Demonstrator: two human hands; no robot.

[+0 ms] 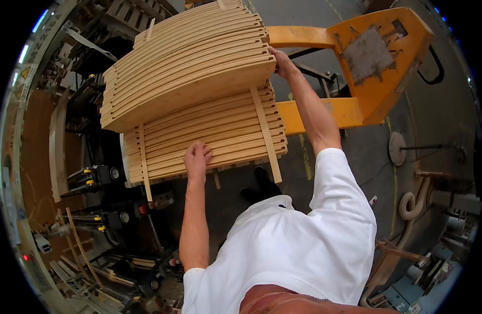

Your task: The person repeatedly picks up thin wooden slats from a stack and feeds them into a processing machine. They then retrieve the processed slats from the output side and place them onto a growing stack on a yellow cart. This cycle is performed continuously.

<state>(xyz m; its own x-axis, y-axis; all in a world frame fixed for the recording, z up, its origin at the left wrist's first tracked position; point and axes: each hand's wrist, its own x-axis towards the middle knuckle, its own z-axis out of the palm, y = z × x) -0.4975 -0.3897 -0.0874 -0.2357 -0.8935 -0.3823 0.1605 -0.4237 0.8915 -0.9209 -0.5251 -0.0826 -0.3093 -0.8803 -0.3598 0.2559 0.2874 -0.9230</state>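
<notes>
Loosely curled, my left hand (198,159) sits over the near part of the lower layer of boards (214,131), its fingers bent in toward the palm. I can't tell whether the fingertips press on the wood or pinch an edge, and I see nothing held clear of the layer. My right hand (284,64) is stretched farther out, against the right end of the upper layer of boards (188,73). Its fingers are partly hidden by the board ends, so I can't say if they are grasping one or only bracing it.

The boards are pale, bare wood, long and narrow, packed side by side on edge, with small dark holes or notches showing along their ends. In the upper layer, the front board (194,98) turns its broad, smooth face toward me. This layer rests on the far part of the lower one, leaving the near part uncovered. Across that part lie a left strip (144,162) and a right strip (265,136), both thin, their ends poking past the near edge. A yellow pallet truck (350,112) stands just right of the pile.
</notes>
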